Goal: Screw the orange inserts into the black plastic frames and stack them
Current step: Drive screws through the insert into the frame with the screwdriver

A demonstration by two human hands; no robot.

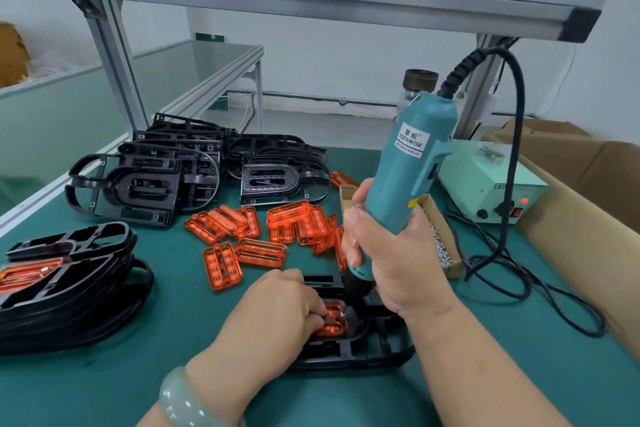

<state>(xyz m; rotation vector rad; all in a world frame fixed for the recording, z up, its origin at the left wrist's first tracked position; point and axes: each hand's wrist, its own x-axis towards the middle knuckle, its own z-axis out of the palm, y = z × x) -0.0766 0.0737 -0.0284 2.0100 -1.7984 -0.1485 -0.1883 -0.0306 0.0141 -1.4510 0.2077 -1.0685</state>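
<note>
At the lower left of the frame a stack of finished frames (65,284) sits close to the table's (138,381) pale left edge, an orange piece showing in the top one. Above it, toward the upper left, a pile of empty black frames (145,180) reaches back to the table's far edge. Bare green surface lies between the stack and the left hand, and along the bottom of the frame.

Loose orange inserts (263,232) lie scattered at the centre, just in front of the pile. Below them the left hand (277,312), with a pale bracelet (183,402) on its wrist, has its fingers bent down onto the orange insert (334,321), holding it in the black frame (363,354) at the lower centre.

The right hand (384,253) has its fingers clenched round a teal screwdriver (408,163), which stands nearly upright with its tip down at the frame beside the insert. Just right of it is a small open box of screws (440,246), then a pale power unit (485,180). The black cable (512,253) loops over the table here. A cardboard box (588,191) walls off the right side.
</note>
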